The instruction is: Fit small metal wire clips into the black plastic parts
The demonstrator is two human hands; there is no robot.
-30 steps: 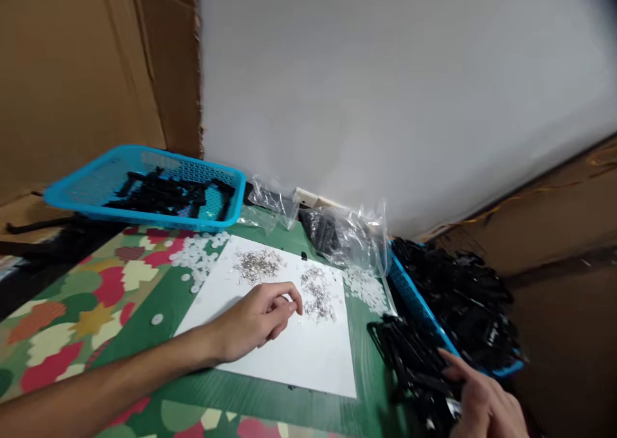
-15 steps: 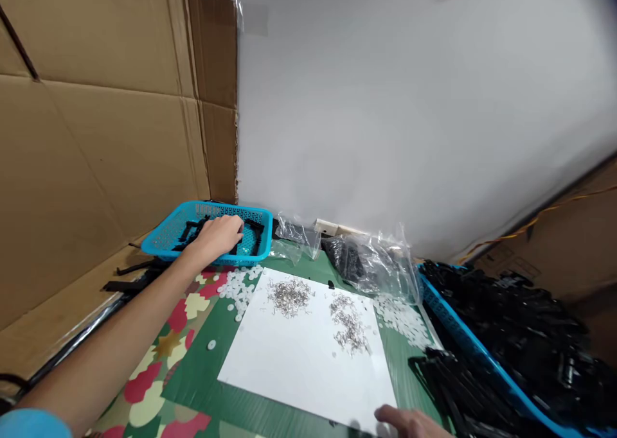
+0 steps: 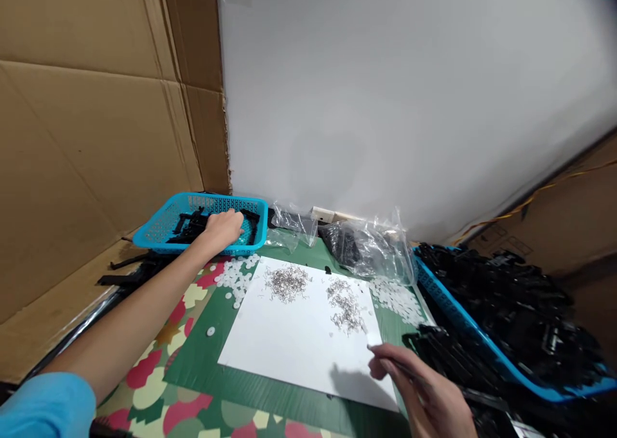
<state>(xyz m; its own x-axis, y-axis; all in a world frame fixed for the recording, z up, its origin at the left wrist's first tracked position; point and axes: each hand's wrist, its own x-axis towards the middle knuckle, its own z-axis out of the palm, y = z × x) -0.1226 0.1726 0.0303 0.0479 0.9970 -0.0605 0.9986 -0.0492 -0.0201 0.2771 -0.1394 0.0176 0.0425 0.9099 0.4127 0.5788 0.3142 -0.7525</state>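
In the head view, the black parts (image 3: 190, 226) are slender, angular and dull, lying jumbled in the left blue basket (image 3: 154, 246), which is shallow with perforated walls and stands at the far left of the table against the cardboard. Their exact form is too small and dark to read. A slim grey tool (image 3: 409, 370), thin and straight, lies across the fingers of the right hand (image 3: 427, 393) above the near right corner of the white sheet (image 3: 289, 354). The left arm stretches out diagonally from the lower left, blue sleeve (image 3: 53, 399) near the elbow, and the left hand (image 3: 222, 227) reaches down into the basket, back upward and fingers bent; whether the fingertips grip a part, I cannot tell. The right hand comes in from the lower right, fingers curled, thumb and forefinger closed around the tool, casting a shadow on the sheet. Two loose piles of tiny metal pieces (image 3: 287, 282) lie on the sheet's far half, with white discs (image 3: 234, 277) scattered just beyond its left edge.
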